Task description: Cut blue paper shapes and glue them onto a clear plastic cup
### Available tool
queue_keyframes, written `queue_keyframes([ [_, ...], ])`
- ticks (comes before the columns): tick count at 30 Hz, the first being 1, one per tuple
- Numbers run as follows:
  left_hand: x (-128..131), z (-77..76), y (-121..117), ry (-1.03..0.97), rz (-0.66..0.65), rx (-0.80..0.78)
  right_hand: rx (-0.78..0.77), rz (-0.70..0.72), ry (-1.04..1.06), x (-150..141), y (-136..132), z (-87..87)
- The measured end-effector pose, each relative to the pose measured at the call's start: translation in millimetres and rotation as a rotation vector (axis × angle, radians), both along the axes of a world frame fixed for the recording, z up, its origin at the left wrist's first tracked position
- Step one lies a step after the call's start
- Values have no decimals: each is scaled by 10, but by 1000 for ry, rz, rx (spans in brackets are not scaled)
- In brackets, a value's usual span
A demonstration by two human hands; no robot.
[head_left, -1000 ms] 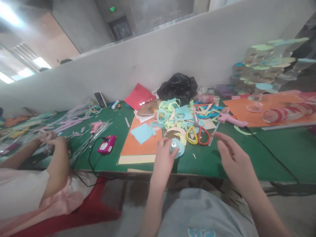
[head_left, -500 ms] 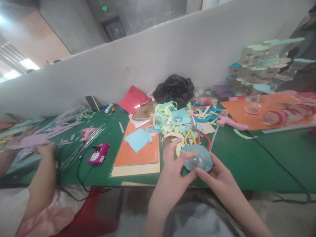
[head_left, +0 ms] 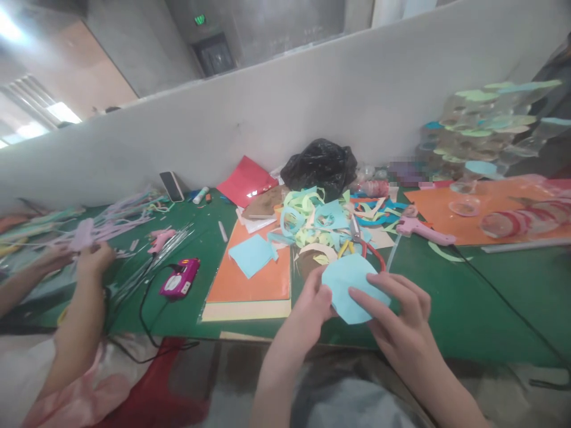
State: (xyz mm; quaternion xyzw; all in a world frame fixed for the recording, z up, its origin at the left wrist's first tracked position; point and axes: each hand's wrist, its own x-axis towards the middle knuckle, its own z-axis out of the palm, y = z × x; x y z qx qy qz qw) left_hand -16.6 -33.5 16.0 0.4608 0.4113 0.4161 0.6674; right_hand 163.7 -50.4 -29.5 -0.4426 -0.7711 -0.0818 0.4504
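Both of my hands hold a light blue paper cutout (head_left: 352, 295), a rounded, many-sided piece just above the front of the green table (head_left: 486, 303). My left hand (head_left: 306, 306) pinches its left edge. My right hand (head_left: 397, 315) lies across its lower right side, with the fingers on top. Any clear piece behind the paper is hidden. Red-and-yellow-handled scissors (head_left: 363, 249) lie just beyond the cutout, partly hidden by it. A heap of pastel paper scraps (head_left: 312, 220) rises behind them.
A co-worker's hands (head_left: 75, 258) work among pink strips at the left. An orange sheet (head_left: 250, 291) carries a blue paper square. A pink glue gun (head_left: 422, 230) lies right, its black cord crossing the table. A black plastic bag (head_left: 319, 167) stands against the white partition (head_left: 285, 113).
The blue cutout has turned, now showing a flat paper face instead of a clear dome. My hands have shifted to its sides. The view has tilted slightly, and the co-worker's hands have moved.
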Motion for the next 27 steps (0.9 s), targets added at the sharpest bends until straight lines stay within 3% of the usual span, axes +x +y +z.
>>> queue_keyframes([
  [4,1,10,167,116,78,-43,52,141,-133,66,246,69],
  [7,-65,-16,350,63,105,-36,98,227,-138,83,477,116],
  [10,-171,-32,558,27,138,-13,110,133,-71,60,635,147],
  [12,-262,-41,707,13,228,39,2,-86,-109,40,702,163],
  [15,-389,-72,933,71,317,125,-398,-372,-349,20,805,198],
  [19,-461,-151,1202,80,378,313,-820,-478,-501,-46,978,258],
  [22,-458,-218,1386,139,421,384,-941,-503,-486,-149,1056,263],
  [27,-486,-323,1637,376,555,513,-960,-534,-420,-251,1086,167],
])
